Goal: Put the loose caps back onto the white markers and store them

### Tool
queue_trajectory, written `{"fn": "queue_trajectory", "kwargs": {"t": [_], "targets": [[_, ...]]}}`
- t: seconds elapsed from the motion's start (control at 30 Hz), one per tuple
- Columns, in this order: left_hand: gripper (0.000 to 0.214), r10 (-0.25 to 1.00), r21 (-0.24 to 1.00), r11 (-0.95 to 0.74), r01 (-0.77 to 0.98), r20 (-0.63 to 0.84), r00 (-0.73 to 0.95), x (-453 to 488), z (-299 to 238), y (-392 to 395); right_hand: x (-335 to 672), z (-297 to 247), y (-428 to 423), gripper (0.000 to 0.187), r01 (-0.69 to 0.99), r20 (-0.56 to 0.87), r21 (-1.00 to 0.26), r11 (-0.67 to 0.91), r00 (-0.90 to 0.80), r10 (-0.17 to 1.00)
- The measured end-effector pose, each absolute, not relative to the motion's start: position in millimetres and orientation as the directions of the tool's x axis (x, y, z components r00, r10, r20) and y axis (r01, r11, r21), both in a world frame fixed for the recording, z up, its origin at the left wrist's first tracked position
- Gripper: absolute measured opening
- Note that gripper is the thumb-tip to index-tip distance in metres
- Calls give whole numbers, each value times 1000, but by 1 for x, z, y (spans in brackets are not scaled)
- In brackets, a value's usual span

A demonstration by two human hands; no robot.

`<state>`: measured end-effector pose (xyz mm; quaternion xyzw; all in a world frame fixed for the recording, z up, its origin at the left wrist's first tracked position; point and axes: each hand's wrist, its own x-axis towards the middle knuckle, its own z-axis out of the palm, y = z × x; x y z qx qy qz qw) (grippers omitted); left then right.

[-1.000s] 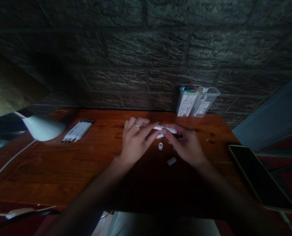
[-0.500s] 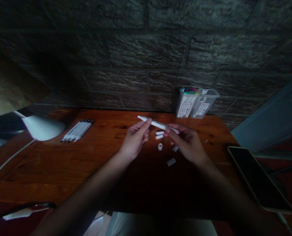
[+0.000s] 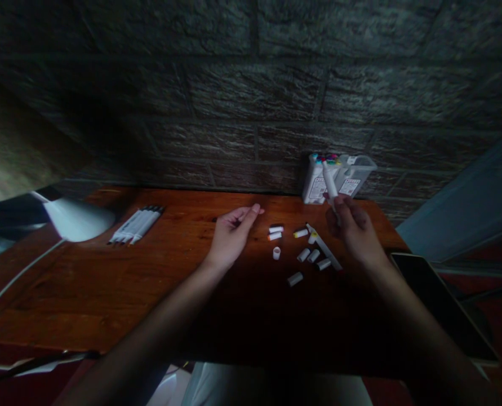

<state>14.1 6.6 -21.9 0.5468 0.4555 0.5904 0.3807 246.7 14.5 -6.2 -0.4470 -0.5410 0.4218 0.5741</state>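
My right hand [image 3: 350, 217] is closed round a white marker [image 3: 330, 179], whose upper end overlaps the front of a clear marker case [image 3: 315, 186] in view. My left hand [image 3: 234, 231] hovers over the table with thumb and fingertips pinched together; whether anything small is between them is hidden. Between the hands lie several loose marker caps: white ones with orange and pink ends [image 3: 275, 237], one with a yellow end [image 3: 300, 233], an upright white cap [image 3: 276, 253] and a darker one [image 3: 295, 279]. Another white marker [image 3: 329, 251] lies slantwise among them.
A second clear case [image 3: 363, 166] stands beside the first, against the brick wall [image 3: 217, 135]. Several markers [image 3: 136, 225] lie in a row at left, near a white lamp base [image 3: 79, 220] with a cord. A phone [image 3: 440, 304] rests at the right edge.
My left hand has let go of the marker and stays about where it was. My right hand has carried the marker right and toward the case, turning it upward. The caps beneath now show.
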Motion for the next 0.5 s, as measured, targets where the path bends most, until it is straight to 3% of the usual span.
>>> {"fn": "queue_trajectory", "kwargs": {"t": [0.13, 0.33, 0.5], "targets": [[25, 909, 898, -377, 226, 406, -96, 9, -32, 15, 259, -12, 25, 43, -19, 219, -975, 222, 99, 971], [24, 882, 747, -428, 509, 469, 54, 1, -53, 26, 259, -21, 27, 45, 141, 259, -958, 249, 57, 964], [22, 872, 688, -486, 539, 424, 246, -4, -63, 37, 257, -26, 29, 48, 134, 301, -948, 288, 95, 949]]}}
